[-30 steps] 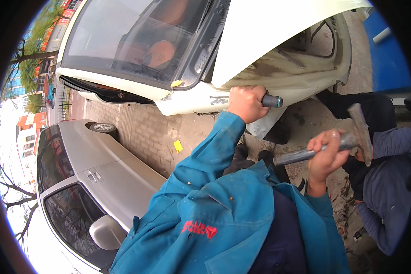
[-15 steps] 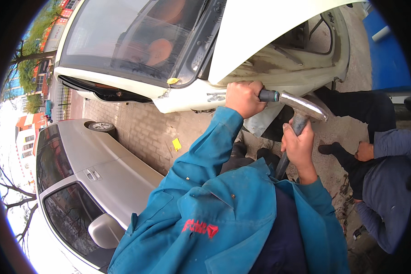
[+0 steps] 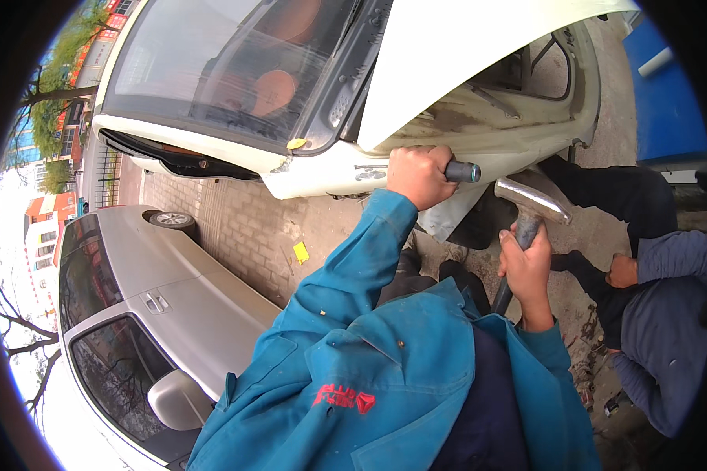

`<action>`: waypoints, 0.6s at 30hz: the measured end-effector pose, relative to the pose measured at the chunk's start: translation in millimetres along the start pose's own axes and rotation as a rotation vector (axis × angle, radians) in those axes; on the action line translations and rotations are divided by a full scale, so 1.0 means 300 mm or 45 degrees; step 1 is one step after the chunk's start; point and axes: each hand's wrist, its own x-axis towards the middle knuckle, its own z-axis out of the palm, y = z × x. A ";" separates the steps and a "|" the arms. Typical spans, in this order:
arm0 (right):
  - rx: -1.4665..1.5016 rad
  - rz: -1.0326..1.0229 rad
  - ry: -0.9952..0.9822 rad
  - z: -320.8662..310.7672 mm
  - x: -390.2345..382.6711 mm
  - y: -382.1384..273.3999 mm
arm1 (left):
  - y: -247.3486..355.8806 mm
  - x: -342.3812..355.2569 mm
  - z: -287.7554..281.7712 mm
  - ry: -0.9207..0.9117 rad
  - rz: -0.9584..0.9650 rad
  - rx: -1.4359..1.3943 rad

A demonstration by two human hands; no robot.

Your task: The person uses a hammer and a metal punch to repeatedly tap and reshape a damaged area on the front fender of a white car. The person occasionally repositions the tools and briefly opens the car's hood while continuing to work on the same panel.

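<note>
My left hand [image 3: 421,177] is closed around a dark cylindrical tool handle [image 3: 463,171] with a blue-green ring near its butt end. It rests close against the cream car's front body edge [image 3: 322,174]; the working end of the tool is largely hidden by my fist, so its kind cannot be told. Lower and to the right, my right hand [image 3: 527,263] grips a hammer [image 3: 536,201] by its dark shaft. The hammer's worn metal head stands a short gap to the right of the handle's butt.
A raised cream hood panel [image 3: 456,59] rises above my left hand. To the left is parked a silver car [image 3: 204,306]. At the right sits another person [image 3: 664,322] in grey-blue, legs stretched toward the car. A yellow scrap [image 3: 301,252] lies on the paving.
The hammer has moved right and slightly down, away from the handle's butt, in my right hand. My left hand has stayed nearly in place with its tool.
</note>
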 end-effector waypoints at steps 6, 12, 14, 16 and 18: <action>0.109 -0.096 0.248 -0.203 -0.043 0.078 | -0.012 -0.067 0.029 -0.253 0.212 0.044; 0.142 0.079 0.323 -0.158 -0.080 0.101 | -0.062 -0.298 -0.102 -0.129 0.093 -0.047; 0.142 0.058 0.256 -0.144 -0.091 0.118 | -0.061 -0.312 -0.133 -0.158 0.191 -0.084; 0.156 0.064 0.215 -0.132 -0.093 0.130 | -0.049 -0.283 -0.135 -0.134 0.322 -0.110; 0.092 0.075 0.184 -0.118 -0.092 0.129 | -0.027 -0.238 -0.118 -0.150 0.384 -0.158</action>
